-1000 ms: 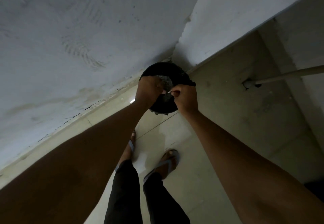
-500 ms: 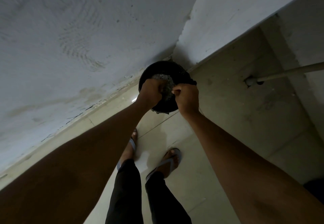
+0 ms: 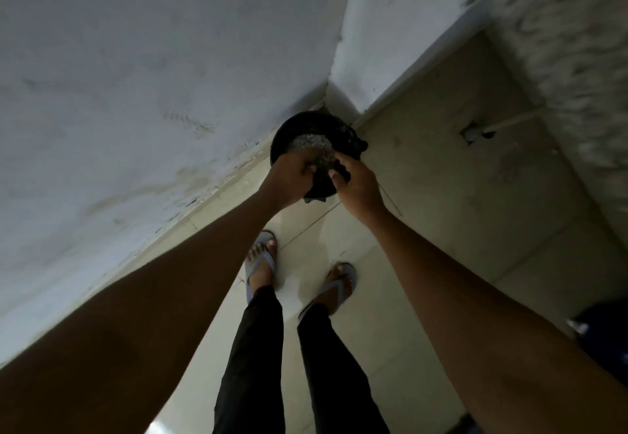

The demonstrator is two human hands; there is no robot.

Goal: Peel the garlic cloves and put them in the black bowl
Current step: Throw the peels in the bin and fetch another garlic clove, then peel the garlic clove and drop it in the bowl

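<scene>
Your left hand (image 3: 292,175) and right hand (image 3: 356,183) curl together over a black bin (image 3: 306,127) in the floor corner, pinching something too small to identify. No garlic clove or black bowl shows, so progress can't be judged.

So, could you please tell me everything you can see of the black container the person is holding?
The black container is round and dark, apparently plastic, with a black bag-like lining bunched over its right rim. It is held out in front of the person, above the tiled floor near the wall corner, tipped towards the camera. Pale, grey crumpled matter lies inside; what it is cannot be told. The left hand grips its near left edge, and the right hand pinches the dark lining at its right.
</scene>
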